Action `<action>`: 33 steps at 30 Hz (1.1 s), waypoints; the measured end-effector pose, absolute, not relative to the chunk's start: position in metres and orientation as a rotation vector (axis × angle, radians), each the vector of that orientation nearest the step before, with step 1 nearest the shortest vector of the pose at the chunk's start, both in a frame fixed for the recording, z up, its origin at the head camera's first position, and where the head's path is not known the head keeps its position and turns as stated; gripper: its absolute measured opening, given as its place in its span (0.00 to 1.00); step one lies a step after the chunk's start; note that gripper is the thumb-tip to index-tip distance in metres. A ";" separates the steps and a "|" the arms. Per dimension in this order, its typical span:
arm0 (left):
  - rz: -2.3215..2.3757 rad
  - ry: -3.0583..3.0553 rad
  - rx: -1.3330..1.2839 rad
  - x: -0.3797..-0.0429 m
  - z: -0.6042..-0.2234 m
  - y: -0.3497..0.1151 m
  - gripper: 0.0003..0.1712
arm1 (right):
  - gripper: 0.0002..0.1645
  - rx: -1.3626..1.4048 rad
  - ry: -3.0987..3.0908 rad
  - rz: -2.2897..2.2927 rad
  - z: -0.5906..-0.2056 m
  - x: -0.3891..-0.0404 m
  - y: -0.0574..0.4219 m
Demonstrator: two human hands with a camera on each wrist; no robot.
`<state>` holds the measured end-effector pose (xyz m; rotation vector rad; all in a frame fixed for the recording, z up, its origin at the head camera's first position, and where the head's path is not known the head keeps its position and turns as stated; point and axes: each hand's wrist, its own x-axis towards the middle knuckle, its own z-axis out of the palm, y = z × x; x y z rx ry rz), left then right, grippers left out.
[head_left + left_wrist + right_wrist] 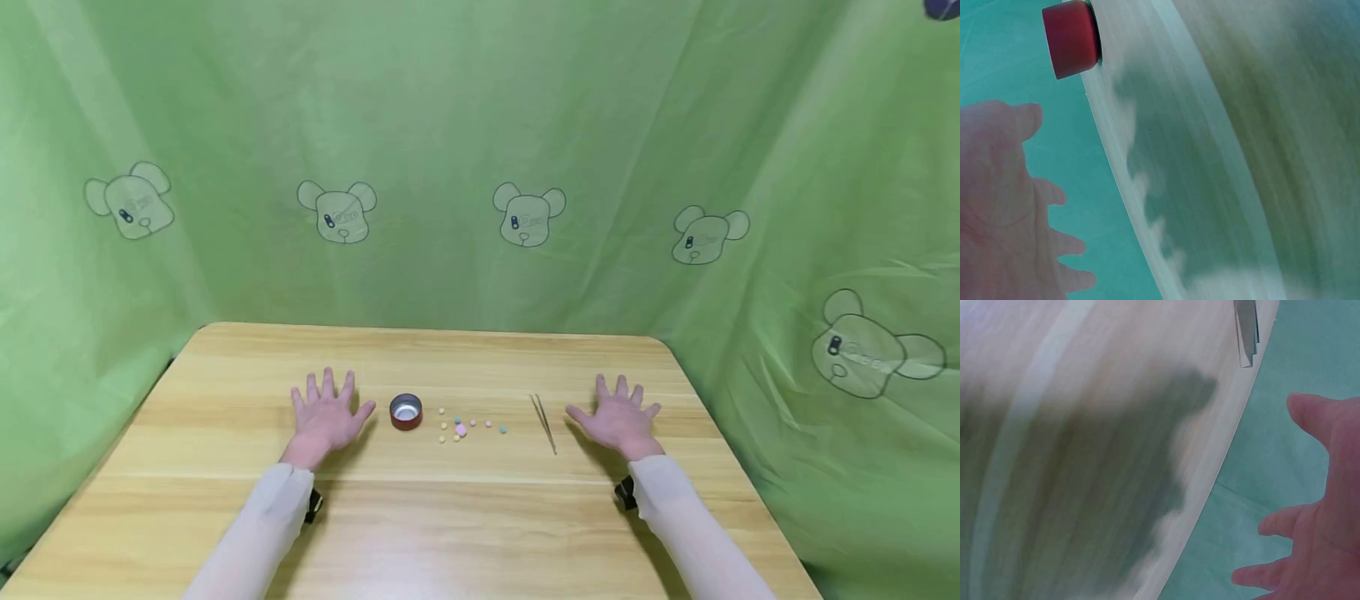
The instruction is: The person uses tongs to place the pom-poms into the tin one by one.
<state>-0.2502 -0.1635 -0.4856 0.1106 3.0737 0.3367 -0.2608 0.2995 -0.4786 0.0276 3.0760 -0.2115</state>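
My left hand [327,423] is held over the table with its fingers spread and holds nothing. Just right of its thumb stands a small round red tin [406,424], uncovered, with a silvery inside; its red side [1072,40] shows in the left wrist view. Several small beads, among them a larger pink bead [461,430], lie scattered right of the tin. Farther right lies a pair of thin metal tweezers [547,427], tips apart and pointing away. To their right hovers my right hand [619,423], also spread and holding nothing. The tweezers' end [1247,353] appears in the right wrist view.
The wooden table [480,533] has rounded far corners. Green curtains [435,108] printed with bear heads hang behind it and along both sides. Small dark devices sit at both wrists, below the white sleeves [255,521].
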 end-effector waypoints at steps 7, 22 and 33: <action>0.342 3.065 0.109 -0.250 -0.483 -0.165 0.47 | 0.59 0.029 3.078 -0.222 -0.481 -0.259 0.299; 0.347 3.045 0.143 -0.255 -0.483 -0.165 0.48 | 0.64 0.013 3.082 -0.208 -0.478 -0.262 0.299; 0.766 2.840 0.491 -0.265 -0.488 -0.141 0.58 | 0.56 -0.042 3.053 -0.230 -0.480 -0.262 0.297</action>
